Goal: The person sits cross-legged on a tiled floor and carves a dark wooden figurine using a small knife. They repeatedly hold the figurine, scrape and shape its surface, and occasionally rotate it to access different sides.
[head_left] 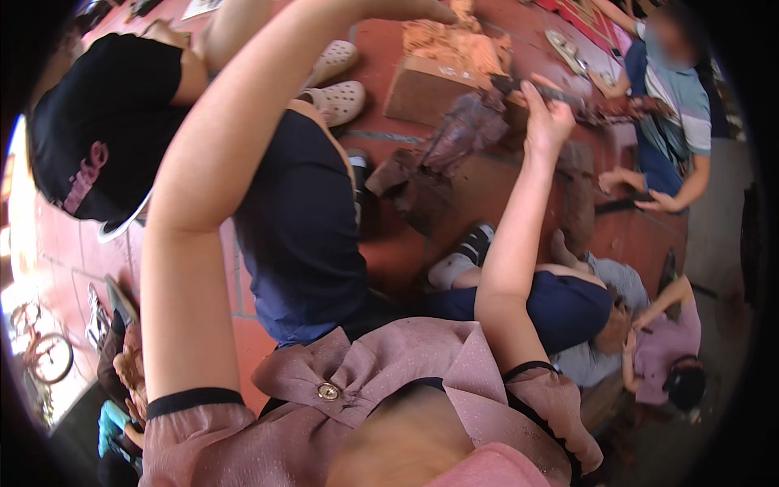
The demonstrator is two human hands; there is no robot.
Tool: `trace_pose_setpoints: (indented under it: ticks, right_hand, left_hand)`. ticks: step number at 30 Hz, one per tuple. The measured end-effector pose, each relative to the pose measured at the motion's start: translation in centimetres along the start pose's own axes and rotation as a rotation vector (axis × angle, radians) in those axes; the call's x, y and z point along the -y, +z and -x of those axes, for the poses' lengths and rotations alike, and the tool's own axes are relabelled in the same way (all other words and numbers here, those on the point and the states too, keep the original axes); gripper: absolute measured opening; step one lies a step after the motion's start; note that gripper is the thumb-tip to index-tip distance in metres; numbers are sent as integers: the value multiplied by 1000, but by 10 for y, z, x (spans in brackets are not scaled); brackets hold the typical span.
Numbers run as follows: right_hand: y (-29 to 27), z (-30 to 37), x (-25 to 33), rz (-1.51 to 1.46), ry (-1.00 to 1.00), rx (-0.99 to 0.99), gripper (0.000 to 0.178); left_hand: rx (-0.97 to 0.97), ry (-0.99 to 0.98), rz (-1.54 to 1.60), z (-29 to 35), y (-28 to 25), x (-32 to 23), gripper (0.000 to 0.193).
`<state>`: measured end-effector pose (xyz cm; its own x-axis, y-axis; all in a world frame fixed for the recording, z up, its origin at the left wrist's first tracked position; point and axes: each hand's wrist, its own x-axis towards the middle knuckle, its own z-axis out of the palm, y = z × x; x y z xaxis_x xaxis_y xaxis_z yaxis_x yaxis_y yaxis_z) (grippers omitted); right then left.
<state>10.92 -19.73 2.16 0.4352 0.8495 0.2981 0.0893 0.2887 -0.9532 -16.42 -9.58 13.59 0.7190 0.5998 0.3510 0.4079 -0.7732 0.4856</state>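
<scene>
My left arm rises across the picture to the top edge, where my left hand [420,10] shows only in part, its fingers mostly hidden. It is nearest to a crumpled orange cloth [458,47] on a tan box-shaped block [426,88]. My right hand [548,123] is raised at the upper right, fingers bent, at a dark, narrow, stick-like piece [505,84]. Its exact kind cannot be made out. Just left of that hand lies a crumpled dark brown sheet [464,134], glossy in places, draped low over the floor and a brown slab.
A person in a black cap [101,130] sits close at my left, with white clogs [337,104] nearby. At the right, one person in a light blue shirt [682,89] and another in pink [665,353] bend over work. A bicycle [49,357] stands far left.
</scene>
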Motion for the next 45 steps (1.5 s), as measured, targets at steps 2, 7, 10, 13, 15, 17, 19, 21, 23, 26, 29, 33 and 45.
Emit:
trace_pose_setpoints:
  ticks: [2, 7, 10, 13, 15, 17, 19, 21, 23, 26, 29, 33, 45]
  right_hand:
    - [10, -4, 3, 18, -7, 76, 24]
    - [3, 3, -32, 319, 40, 239, 20]
    - [20, 15, -39, 690, -21, 419, 15]
    - [21, 8, -24, 807, -78, 355, 13]
    - [13, -7, -32, 532, -95, 273, 13]
    - [12, -12, -38, 611, -33, 369, 13]
    - [15, -3, -41, 686, 33, 530, 11]
    - [10, 4, -35, 906, -82, 438, 12]
    - [15, -8, -18, 931, -41, 332, 16]
    - [12, -12, -19, 829, -44, 376, 17]
    - [38, 1, -33, 894, -94, 604, 15]
    - [5, -11, -23, 796, 10, 338, 12]
    - [9, -8, -51, 651, -16, 365, 12]
  left_hand:
    - [26, -12, -32, 0, -1, 2, 42]
    - [82, 20, -33, -10, 22, 10, 43]
    - [85, 30, -85, -6, 18, 11, 43]
    - [71, 38, -60, 1, 17, 11, 42]
    - [69, 60, -42, 5, 13, 9, 41]
    - [88, 30, -52, 8, 6, 4, 40]
    - [98, 34, -57, 3, 12, 5, 39]
    - [95, 44, -73, -3, 25, 9, 39]
    - [92, 67, -41, 1, 16, 7, 39]
    - [104, 105, 2, 4, 10, -1, 38]
    - [107, 74, -35, 6, 12, 9, 37]
    - [171, 108, 23, -2, 19, -6, 38]
    - [169, 67, -24, 2, 16, -4, 39]
